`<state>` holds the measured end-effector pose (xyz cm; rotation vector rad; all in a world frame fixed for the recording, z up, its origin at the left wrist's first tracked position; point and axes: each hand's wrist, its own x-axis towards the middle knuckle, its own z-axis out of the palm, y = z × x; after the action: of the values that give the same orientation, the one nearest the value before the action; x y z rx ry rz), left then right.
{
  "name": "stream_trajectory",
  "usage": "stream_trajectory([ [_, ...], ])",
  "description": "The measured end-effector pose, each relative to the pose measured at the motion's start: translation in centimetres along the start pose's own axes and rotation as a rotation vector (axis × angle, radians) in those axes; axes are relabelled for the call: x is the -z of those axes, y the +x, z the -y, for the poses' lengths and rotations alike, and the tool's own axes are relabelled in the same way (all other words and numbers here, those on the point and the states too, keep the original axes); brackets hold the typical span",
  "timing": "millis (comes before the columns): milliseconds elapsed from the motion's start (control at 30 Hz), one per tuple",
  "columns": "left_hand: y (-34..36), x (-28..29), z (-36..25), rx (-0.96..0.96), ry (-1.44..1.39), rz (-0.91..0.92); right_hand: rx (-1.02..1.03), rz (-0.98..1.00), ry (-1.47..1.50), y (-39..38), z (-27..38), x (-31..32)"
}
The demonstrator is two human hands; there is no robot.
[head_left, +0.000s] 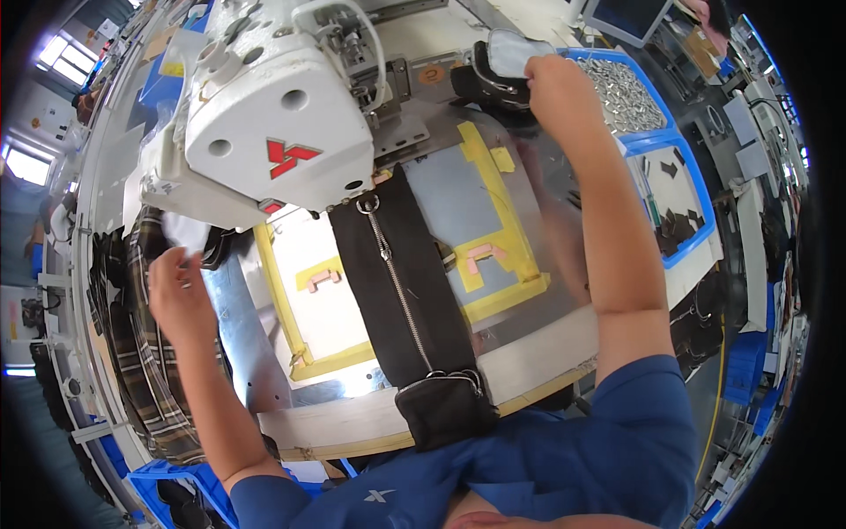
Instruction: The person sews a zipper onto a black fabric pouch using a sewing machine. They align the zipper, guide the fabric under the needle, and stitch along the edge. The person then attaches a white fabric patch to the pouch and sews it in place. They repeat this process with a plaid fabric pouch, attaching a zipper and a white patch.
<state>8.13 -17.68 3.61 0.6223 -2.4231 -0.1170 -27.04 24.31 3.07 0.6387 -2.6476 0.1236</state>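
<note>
A black fabric piece with a metal zipper [401, 282] lies on the metal plate [520, 326] under the white sewing machine [273, 115], its folded end hanging over the table's front edge. My left hand [176, 291] reaches to the left and grips white and plaid fabric [145, 353] piled beside the machine. My right hand [555, 88] stretches to the far right and holds a pale grey piece with a dark edge [511, 53] next to the blue bins.
Yellow tape frames [507, 256] mark the plate. A blue bin of small metal parts [626, 93] and another blue bin with dark pieces [674, 203] stand at the right. A screen [626, 18] is at the top right. Blue crates [176, 494] sit below left.
</note>
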Motion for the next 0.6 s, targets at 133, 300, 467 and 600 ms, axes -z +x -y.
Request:
stream_trajectory([
  [133,-1.6,-1.1,-6.9,0.013,-0.469,0.226,0.037,-0.268,0.037,-1.0,2.7,2.9],
  [300,-1.8,-2.4,-10.7,0.236,-0.885,0.632,0.597,0.283,0.483,-8.3,9.8,12.6],
  [467,-2.6,-4.9,-12.8,-0.025,-0.705,0.599,0.646,0.512,0.556,-9.5,12.0,9.5],
  [600,-3.4,-4.9,-13.2,-0.070,-0.721,0.656,0.532,0.491,0.760,-8.2,12.2,4.9],
])
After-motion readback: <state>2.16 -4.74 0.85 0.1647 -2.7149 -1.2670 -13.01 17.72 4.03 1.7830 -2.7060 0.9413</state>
